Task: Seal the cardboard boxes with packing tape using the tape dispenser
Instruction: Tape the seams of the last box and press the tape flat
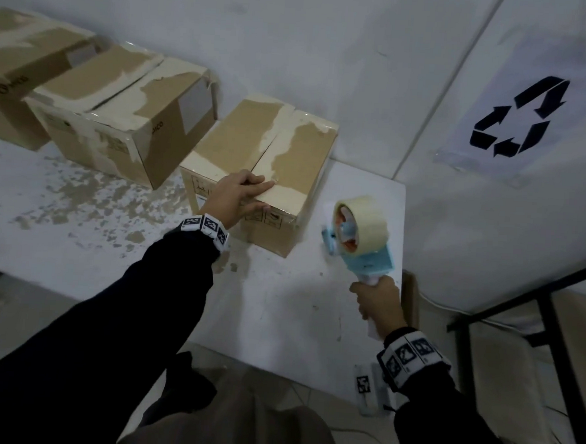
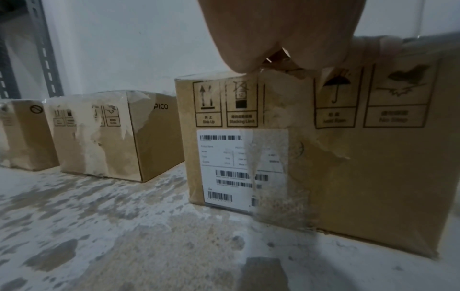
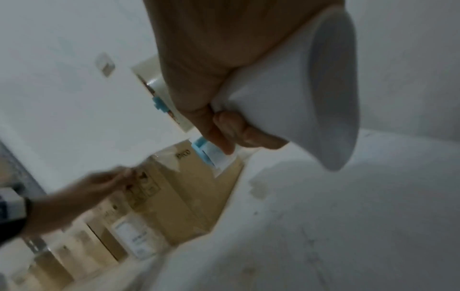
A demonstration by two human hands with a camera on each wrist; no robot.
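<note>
- Right hand [image 1: 379,302] nearest the lens: fingers wrapped round the white handle of the tape dispenser [image 1: 361,234], a full closed hold, confirmed in the right wrist view [image 3: 211,78].
- Dispenser raised above the white table [image 1: 279,306], just beside the right side of the nearest cardboard box [image 1: 263,172]; not touching the box as far as can be judged.
- Roll of pale packing tape [image 1: 367,223] seated on the blue frame; free end of tape not discernible.
- Left hand [image 1: 234,197] laid on the near top edge of the same box, fingers extended flat across the lid, thumb down the front face; pressing, not gripping. Same hand seen at the box's top edge from the left wrist view [image 2: 273,39].
- Centre seam of this box's top flaps visible as a dark line, flaps closed. Pale patches alongside the seam read as torn paper or residue of old tape; no fresh strip confirmed. Judged: not yet sealed.
- Middle box [image 1: 126,115] behind and to the left: flaps closed, seam showing, similar pale scarring; sealed state cannot be told.
- Far box [image 1: 23,68] at the left edge: same condition, partly out of frame.
- Progress judged early: box braced, dispenser in hand, first strip yet to be laid; all three boxes apparently outstanding.
- Recycling sign [image 1: 517,119] on the wall to the right; table paint heavily flaked.
</note>
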